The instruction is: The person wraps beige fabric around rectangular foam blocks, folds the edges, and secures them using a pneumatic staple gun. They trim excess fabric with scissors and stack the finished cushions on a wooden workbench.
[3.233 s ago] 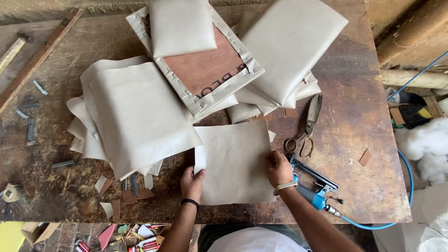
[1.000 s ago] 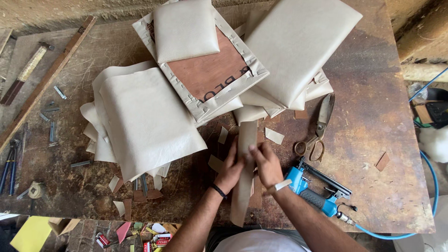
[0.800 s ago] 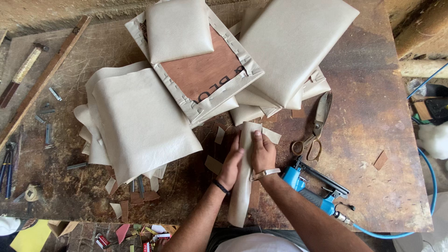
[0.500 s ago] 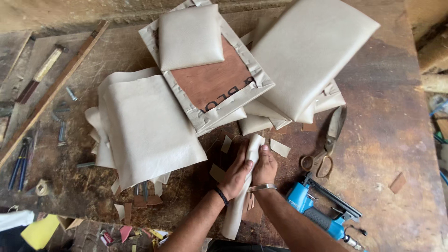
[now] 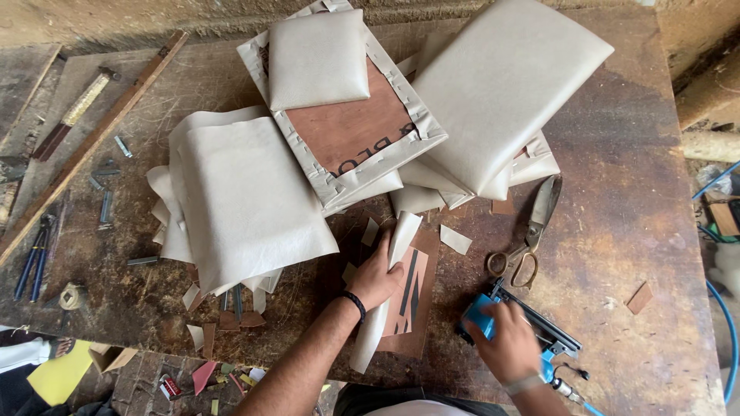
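Observation:
My left hand (image 5: 375, 276) presses a folded strip of cream leatherette (image 5: 383, 302) against the edge of a small brown board (image 5: 412, 296) near the front of the workbench (image 5: 617, 231). My right hand (image 5: 505, 340) grips a blue pneumatic staple gun (image 5: 515, 320) just right of the board. The board's face shows dark markings and lies bare beside the folded strip.
Cream-covered cushions (image 5: 493, 92) and a panel with a brown back (image 5: 347, 127) fill the bench's middle and back. Large scissors (image 5: 532, 235) lie right of the board. Pliers (image 5: 32, 262), bolts and a wooden strip (image 5: 92, 142) sit at the left. A blue air hose (image 5: 728, 339) hangs at the right.
The flat cream sheet was folded into a narrow strip, uncovering the brown board. My right hand left the strip and took hold of the staple gun.

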{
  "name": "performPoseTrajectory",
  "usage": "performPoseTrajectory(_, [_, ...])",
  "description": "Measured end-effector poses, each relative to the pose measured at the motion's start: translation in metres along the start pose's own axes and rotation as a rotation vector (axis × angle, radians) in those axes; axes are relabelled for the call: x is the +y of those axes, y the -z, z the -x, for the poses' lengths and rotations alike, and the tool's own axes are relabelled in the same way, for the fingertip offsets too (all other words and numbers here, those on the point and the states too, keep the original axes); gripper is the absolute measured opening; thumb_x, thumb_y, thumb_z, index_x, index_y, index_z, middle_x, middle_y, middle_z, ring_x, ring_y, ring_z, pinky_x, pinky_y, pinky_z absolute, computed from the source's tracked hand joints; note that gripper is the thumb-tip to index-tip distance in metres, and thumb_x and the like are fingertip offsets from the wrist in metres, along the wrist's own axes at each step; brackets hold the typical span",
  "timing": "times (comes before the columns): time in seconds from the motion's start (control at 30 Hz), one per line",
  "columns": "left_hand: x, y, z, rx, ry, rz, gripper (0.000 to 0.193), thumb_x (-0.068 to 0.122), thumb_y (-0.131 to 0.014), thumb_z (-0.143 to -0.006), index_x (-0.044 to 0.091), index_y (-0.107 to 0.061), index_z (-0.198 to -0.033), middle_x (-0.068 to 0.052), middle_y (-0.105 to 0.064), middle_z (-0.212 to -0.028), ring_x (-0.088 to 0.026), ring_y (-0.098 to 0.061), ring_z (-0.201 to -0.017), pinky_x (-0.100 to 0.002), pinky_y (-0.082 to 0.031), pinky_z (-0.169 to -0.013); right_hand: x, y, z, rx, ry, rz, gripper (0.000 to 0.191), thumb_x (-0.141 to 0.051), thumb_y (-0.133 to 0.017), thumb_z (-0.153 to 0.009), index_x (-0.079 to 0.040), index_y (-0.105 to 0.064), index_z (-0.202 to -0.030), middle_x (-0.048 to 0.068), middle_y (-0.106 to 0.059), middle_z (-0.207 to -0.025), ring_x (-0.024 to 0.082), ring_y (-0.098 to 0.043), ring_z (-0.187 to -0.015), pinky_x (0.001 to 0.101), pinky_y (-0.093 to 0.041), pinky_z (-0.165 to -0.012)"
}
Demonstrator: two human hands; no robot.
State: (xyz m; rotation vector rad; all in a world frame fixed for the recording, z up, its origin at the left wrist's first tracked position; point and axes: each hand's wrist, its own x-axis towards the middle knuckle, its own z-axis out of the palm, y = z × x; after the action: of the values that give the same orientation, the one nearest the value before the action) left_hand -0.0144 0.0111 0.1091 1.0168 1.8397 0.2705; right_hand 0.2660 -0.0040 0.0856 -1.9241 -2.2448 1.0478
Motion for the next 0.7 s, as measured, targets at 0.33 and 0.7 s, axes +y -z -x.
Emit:
performPoseTrajectory(0.33, [0.013,-0.013,0.002,0.006,-0.025,0.026,0.084,0.024,-0.051,-0.097,0.024,0.001,-0.163,-0.011,-0.025,-0.168,-0.032,-0.059,-0.131,-0.045,-0.054,-0.106,0.048,-0.019,-0.013,-0.089,-0.17,-0.071,0.082,-0.015,-0.083,-0.074,-0.006,-0.044,-0.146,0.022,-0.074,-0.114,0.031,-0.07,-0.098,0.0425,-0.059,-0.087])
performPoseTrajectory(0.7, [0.011,-0.016,-0.003,0.094,-0.159,-0.052,0.09,0.024,-0.061,-0.097,0.022,0.0,-0.163,-0.016,-0.034,-0.163,-0.036,-0.053,-0.135,-0.046,-0.047,-0.11,-0.036,0.025,-0.048,-0.264,0.023,-0.917,0.023,-0.006,-0.076,-0.078,-0.002,-0.075,-0.1,0.006,-0.067,-0.064,0.018,-0.062,-0.053,0.0338,-0.052,-0.051])
